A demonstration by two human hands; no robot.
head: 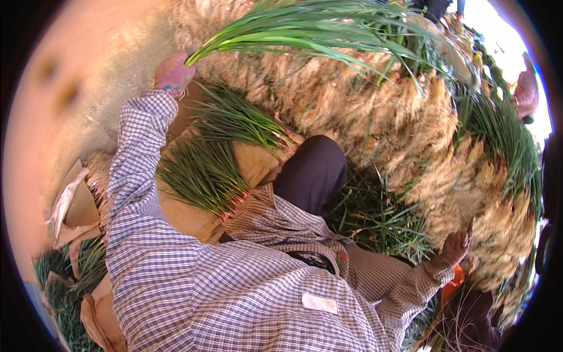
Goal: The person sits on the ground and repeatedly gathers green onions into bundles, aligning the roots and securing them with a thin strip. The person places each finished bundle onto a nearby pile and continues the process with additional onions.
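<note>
My left hand, in a pink patterned glove, grips a bunch of long green onion leaves near one end. The leaves fan out to the right over a large heap of plants with pale fibrous roots. My right hand is bare, its fingers curled, beside the same heap at the right. A thin dark thing shows at its fingertips, too blurred to name. Before my legs, two smaller bunches of green onions with pinkish bases lie on brown paper.
Loose green leaves lie beside my raised knee. More green onions and torn brown paper are at the lower left. An orange thing sits below my right hand. Other people are at the upper right.
</note>
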